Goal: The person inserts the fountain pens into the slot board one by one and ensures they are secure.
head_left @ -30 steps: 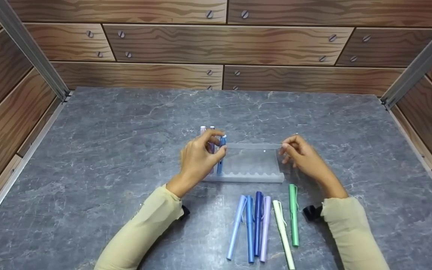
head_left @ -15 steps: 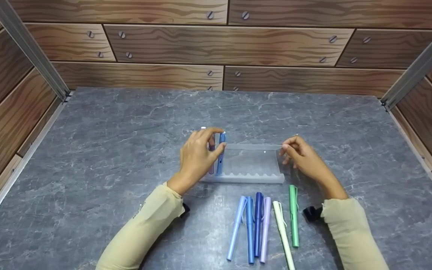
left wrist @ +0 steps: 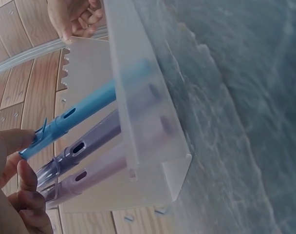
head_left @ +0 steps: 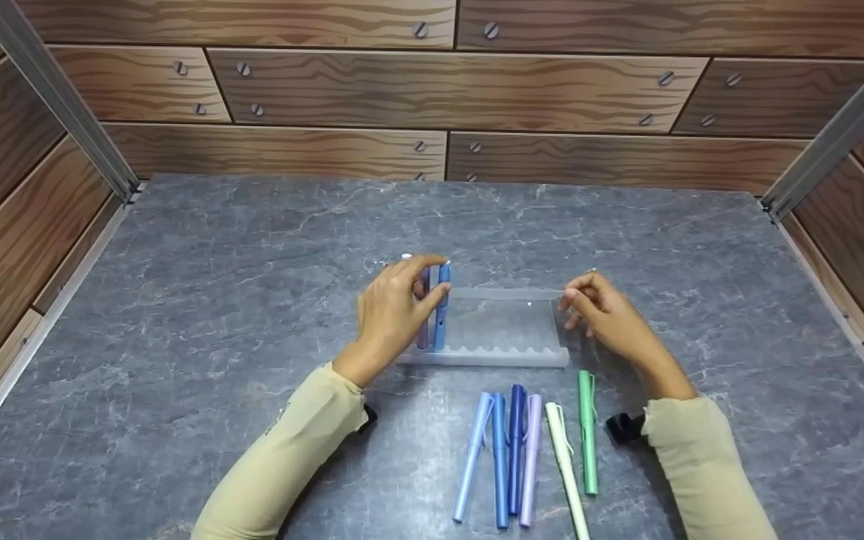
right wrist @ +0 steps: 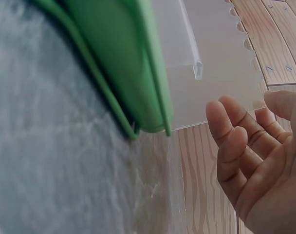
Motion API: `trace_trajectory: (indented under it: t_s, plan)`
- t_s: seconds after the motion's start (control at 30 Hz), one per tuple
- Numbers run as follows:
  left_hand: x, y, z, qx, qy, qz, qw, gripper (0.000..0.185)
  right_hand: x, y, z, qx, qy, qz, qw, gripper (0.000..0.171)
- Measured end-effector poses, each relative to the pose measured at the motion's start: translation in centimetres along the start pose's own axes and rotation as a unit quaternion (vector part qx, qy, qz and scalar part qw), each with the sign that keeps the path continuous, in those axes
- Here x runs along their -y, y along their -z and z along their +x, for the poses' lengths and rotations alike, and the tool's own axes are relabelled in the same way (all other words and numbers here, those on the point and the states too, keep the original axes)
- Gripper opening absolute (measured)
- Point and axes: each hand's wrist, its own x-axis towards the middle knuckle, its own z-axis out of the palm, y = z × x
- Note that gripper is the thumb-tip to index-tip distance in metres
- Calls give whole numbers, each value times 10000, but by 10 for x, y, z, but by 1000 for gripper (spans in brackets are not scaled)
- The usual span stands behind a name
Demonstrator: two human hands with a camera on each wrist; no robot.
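Note:
A frosted clear pen rack (head_left: pixel 499 358) with a notched front ledge stands on the table. My left hand (head_left: pixel 394 311) pinches the capped end of a blue pen (head_left: pixel 440 324), whose lower end sits behind the ledge. Beside it in the left wrist view, a dark purple pen (left wrist: pixel 97 136) and a pale mauve pen (left wrist: pixel 101 173) lean in the rack, their caps close to the curled fingers. My right hand (head_left: pixel 604 307) pinches the rack's upper right corner between thumb and fingers; in the right wrist view the thumb (right wrist: pixel 283 102) touches that corner.
In front of the rack lie several capped pens: light blue (head_left: pixel 472 457), mid blue (head_left: pixel 500 457), dark blue (head_left: pixel 515 450), lilac (head_left: pixel 530 461), pale green (head_left: pixel 567 469) and green (head_left: pixel 587 431). Wood-patterned walls (head_left: pixel 447 90) surround the grey marbled table (head_left: pixel 252 240).
The blue pen's top has shifted slightly back and left with my left hand, its lower end staying at the ledge. The dark purple pen's cap is now hidden behind that hand. My right hand stays put.

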Motion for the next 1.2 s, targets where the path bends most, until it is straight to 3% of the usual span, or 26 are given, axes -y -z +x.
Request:
trace_trajectory:
  t_s: [0.27,0.6,0.93,1.2]
  plan:
    - [0,1,-4,116,-108,-304,9994,37,3,0,-2,13,31,65,10000,29]
    - [-9,7,-17,1012,-33,-888,9909,42,-2,1,0,14,15,9,10000,32]
    - [-15,11,-29,1987,230,-1148,9730,47,-3,0,0,-34,73,-50,10000,32]
    - [-21,13,-36,2700,473,-1450,9507,53,0,-1,-1,-48,70,-28,10000,31]
